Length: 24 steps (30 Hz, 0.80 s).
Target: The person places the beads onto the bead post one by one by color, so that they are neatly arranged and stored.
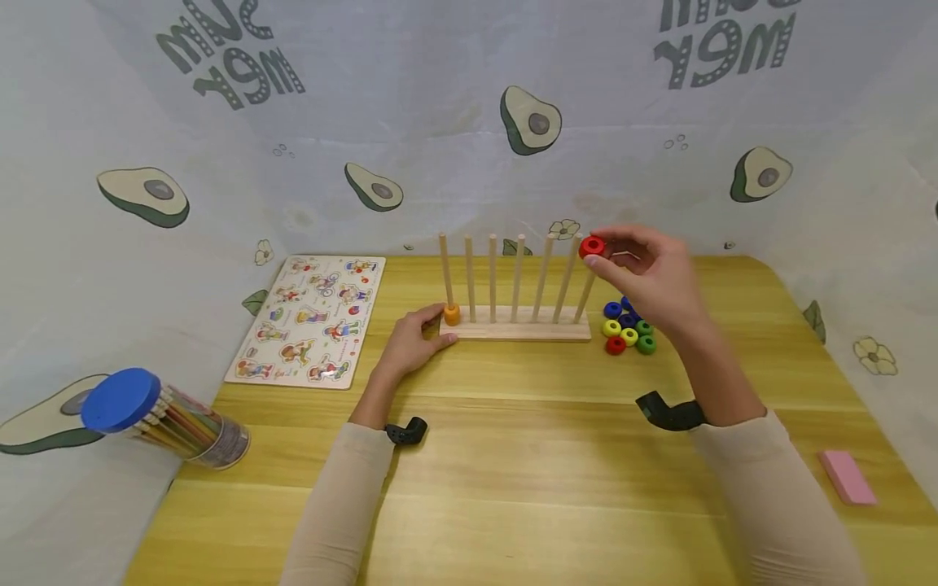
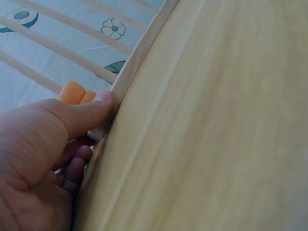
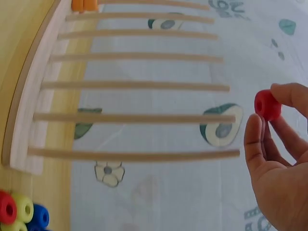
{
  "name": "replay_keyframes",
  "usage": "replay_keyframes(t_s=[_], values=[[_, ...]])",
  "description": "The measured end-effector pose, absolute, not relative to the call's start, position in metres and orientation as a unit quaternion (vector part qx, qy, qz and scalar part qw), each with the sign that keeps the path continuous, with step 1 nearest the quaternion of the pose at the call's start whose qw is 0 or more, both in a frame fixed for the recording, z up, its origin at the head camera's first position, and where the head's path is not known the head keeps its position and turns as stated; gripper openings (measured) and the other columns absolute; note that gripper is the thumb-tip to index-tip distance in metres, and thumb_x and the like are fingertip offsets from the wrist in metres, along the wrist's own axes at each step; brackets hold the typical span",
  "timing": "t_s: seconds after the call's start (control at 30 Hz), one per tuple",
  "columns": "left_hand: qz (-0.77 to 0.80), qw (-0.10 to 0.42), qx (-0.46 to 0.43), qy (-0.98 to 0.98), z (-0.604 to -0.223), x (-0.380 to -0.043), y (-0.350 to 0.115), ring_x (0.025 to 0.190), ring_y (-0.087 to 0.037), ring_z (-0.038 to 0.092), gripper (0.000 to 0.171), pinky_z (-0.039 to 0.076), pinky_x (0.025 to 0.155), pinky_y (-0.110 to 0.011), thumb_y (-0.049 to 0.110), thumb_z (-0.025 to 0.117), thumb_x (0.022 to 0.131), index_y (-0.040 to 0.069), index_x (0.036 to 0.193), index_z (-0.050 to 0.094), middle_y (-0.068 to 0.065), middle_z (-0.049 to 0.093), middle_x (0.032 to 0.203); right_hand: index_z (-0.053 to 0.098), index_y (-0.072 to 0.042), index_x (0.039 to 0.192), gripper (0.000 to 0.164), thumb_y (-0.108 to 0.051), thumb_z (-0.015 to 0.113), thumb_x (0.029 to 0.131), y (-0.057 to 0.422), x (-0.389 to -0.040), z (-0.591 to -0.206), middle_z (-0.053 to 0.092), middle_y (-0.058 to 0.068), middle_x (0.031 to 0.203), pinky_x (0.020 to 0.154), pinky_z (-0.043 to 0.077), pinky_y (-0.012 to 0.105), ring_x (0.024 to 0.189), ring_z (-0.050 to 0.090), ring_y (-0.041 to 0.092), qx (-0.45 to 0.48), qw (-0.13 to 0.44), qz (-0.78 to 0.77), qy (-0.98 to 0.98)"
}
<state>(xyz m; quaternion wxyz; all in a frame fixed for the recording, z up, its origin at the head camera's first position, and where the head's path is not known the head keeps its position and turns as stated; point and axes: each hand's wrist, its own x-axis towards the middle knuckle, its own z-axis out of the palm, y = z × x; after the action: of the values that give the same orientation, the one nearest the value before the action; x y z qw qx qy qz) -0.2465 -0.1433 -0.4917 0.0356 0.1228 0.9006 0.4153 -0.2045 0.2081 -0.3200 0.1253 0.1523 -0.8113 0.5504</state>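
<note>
A wooden peg rack [image 1: 513, 332] with several upright dowels stands at the table's middle. Its left end is gripped by my left hand [image 1: 410, 340], thumb along the front of the base and fingers behind. Two orange beads [image 2: 71, 92] are stacked at the bottom of the leftmost dowel, close by that thumb. My right hand [image 1: 659, 281] pinches a red bead [image 3: 274, 107] between thumb and fingertips. That bead is up at the height of the dowel tops, near the rightmost dowel [image 3: 139, 155] but apart from it in the right wrist view.
Right of the rack lies a cluster of loose blue, yellow, green and red beads [image 1: 628, 335]. A picture puzzle board [image 1: 304, 321] lies at the back left. A blue-lidded tub of coloured sticks [image 1: 176, 423] stands at the left edge, and a pink block [image 1: 848, 478] sits at the right.
</note>
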Motion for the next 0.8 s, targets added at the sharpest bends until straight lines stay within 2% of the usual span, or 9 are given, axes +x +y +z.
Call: replay_keyframes(t_s=[0.17,0.47,0.67,0.8], values=[[0.417,0.028,0.124,0.900,-0.491,-0.247,-0.141,0.142,-0.031,0.052,0.069,0.042,0.119,-0.045,0.036,0.078,0.093,0.015,0.153,0.052,-0.010,0.055,0.154,0.070,0.001,0.126,0.034,-0.006,0.075,0.094,0.183,-0.214,-0.316,0.066,-0.001,0.110,0.085,0.055,0.012,0.097,0.062,0.016,0.174,0.132,0.558,-0.800],[0.419,0.031,0.120,0.900,-0.491,-0.248,-0.141,0.145,-0.029,0.049,0.068,0.039,0.121,-0.045,0.038,0.078,0.093,0.017,0.153,0.053,-0.008,0.054,0.155,0.072,-0.010,0.127,0.035,-0.021,0.076,0.095,0.138,-0.233,-0.307,0.072,0.004,0.112,0.086,0.053,0.021,0.095,0.064,0.015,0.200,0.120,0.499,-0.834],[0.423,0.030,0.121,0.897,-0.490,-0.248,-0.141,0.145,-0.028,0.049,0.067,0.039,0.121,-0.045,0.037,0.079,0.092,0.018,0.152,0.054,-0.007,0.055,0.154,0.070,-0.013,0.132,0.038,-0.027,0.075,0.096,0.116,-0.244,-0.303,0.073,0.004,0.120,0.090,0.052,0.038,0.104,0.063,0.020,0.217,0.099,0.459,-0.856],[0.423,0.033,0.121,0.897,-0.491,-0.248,-0.142,0.145,-0.028,0.049,0.067,0.039,0.121,-0.045,0.037,0.079,0.092,0.017,0.151,0.054,-0.007,0.055,0.154,0.069,-0.012,0.134,0.040,-0.028,0.073,0.098,0.105,-0.249,-0.304,0.073,0.005,0.123,0.095,0.051,0.041,0.111,0.062,0.023,0.227,0.091,0.436,-0.866]])
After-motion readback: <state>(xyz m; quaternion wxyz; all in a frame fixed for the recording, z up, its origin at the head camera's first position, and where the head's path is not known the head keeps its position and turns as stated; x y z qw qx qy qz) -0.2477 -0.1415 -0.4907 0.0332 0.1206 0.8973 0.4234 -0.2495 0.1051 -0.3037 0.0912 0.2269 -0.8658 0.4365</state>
